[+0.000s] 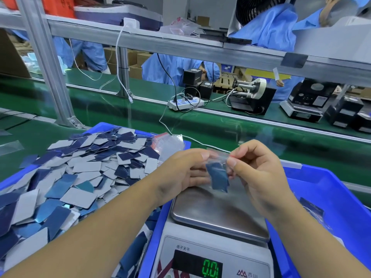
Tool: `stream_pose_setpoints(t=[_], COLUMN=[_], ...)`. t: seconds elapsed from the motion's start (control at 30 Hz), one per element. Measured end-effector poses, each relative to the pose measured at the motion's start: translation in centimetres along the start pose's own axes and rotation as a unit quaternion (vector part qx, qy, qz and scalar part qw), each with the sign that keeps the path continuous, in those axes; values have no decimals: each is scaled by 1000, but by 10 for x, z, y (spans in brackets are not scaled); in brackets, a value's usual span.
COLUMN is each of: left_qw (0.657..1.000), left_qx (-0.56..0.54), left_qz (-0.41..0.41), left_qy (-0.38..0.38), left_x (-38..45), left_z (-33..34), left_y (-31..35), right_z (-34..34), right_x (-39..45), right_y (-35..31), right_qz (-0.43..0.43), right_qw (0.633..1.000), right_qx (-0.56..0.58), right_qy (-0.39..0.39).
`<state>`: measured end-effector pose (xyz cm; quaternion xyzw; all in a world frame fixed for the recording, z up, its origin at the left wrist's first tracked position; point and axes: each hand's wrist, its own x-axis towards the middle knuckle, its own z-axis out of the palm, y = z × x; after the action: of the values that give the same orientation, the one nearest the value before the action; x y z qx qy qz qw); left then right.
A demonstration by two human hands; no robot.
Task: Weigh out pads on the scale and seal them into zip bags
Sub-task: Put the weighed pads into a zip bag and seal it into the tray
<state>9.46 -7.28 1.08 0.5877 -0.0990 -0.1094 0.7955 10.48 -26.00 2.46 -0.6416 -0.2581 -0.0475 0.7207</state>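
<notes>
Head view. Both hands hold a small clear zip bag (217, 173) above the steel pan of the scale (218, 215). The left hand (186, 171) has its thumb and fingers curled on the bag's left side; the right hand (259, 173) pinches the red-striped top edge between thumb and forefinger. Blue pads (218, 180) sit inside the bag, hanging toward its lower end — the bag is clear of the pan, not resting on it. The scale's green display (209, 268) reads 0.0, followed by a digit cut off at the frame edge. Left of the scale, a blue tray (100, 126) is heaped with loose pads (84, 173), blue and grey faces mixed. A stack of empty zip bags (168, 143) lies on the heap's far right corner. Right of the scale stands a second blue tray (331, 195) — its contents are largely hidden by the right forearm. A green conveyor belt (200, 121) runs behind.
</notes>
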Motion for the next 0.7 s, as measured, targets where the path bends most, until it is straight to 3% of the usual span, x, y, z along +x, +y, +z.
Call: stream_pose_setpoints(t=[0.2, 0.4, 0.57, 0.7], left_qw=[993, 998, 991, 961], left_qx=[-23, 2, 113, 232], left_qz=[-52, -5, 72, 144], left_qy=[-104, -55, 15, 43], left_x=[-10, -8, -3, -2], left_z=[2, 3, 4, 4], left_y=[6, 2, -2, -5], right_z=[-6, -5, 0, 2], right_x=[3, 4, 3, 2], right_y=[-3, 1, 3, 5], right_qz=[14, 46, 83, 57], right_qw=[991, 997, 996, 989], right_qx=[134, 50, -27, -126], right_qy=[22, 44, 32, 48])
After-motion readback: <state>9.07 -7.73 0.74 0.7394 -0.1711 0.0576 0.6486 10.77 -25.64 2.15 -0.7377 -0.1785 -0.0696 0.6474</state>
